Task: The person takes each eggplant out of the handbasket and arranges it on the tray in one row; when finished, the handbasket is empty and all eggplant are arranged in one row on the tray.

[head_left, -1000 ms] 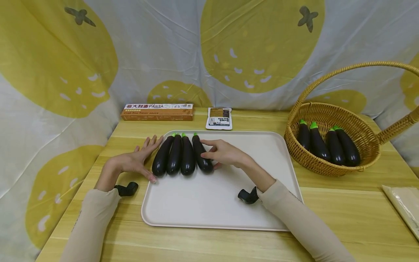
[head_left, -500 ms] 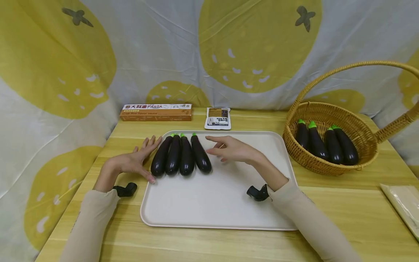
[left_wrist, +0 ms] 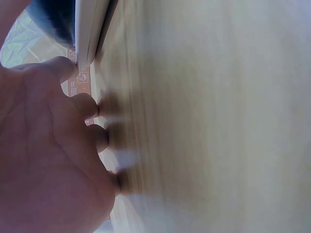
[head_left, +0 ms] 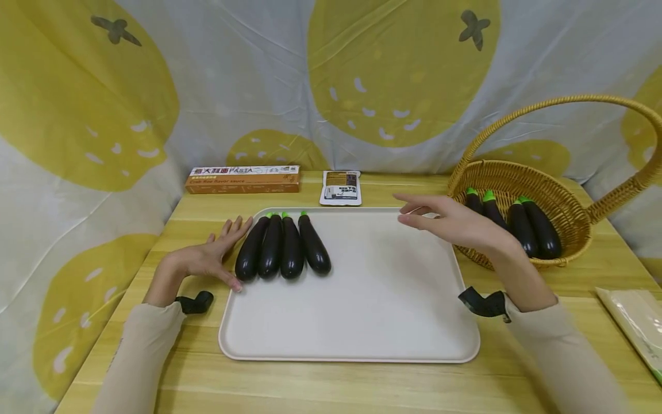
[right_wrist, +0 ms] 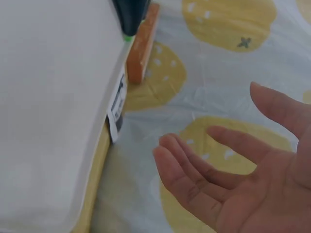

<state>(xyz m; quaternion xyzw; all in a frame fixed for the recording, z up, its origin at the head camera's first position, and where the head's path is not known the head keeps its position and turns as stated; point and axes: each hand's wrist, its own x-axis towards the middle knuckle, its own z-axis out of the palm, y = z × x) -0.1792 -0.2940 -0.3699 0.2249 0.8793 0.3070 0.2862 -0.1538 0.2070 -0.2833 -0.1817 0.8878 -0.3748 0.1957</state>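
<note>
Several dark eggplants (head_left: 292, 253) lie side by side at the left of the white tray (head_left: 362, 351), the rightmost one (head_left: 314, 246) slanting a little apart at its lower end. My left hand (head_left: 209, 257) rests with spread fingers at the tray's left edge, beside the leftmost eggplant; in the left wrist view its fingertips (left_wrist: 102, 138) touch the wooden table. Over the tray's right side hangs my right hand (head_left: 455, 221), fingers loosely extended and holding nothing. It partly covers the wicker basket (head_left: 574, 201) and the eggplants (head_left: 540, 230) in it.
Behind the tray lie a long orange pasta box (head_left: 243, 180) and a small white-edged packet (head_left: 340, 188). A flat clear package (head_left: 633, 322) sits at the right table edge. A patterned cloth (head_left: 248, 75) hangs behind the table.
My right hand has let go of the rightmost eggplant on the tray and moved right, towards the basket. The left hand has stayed at the tray's left edge.
</note>
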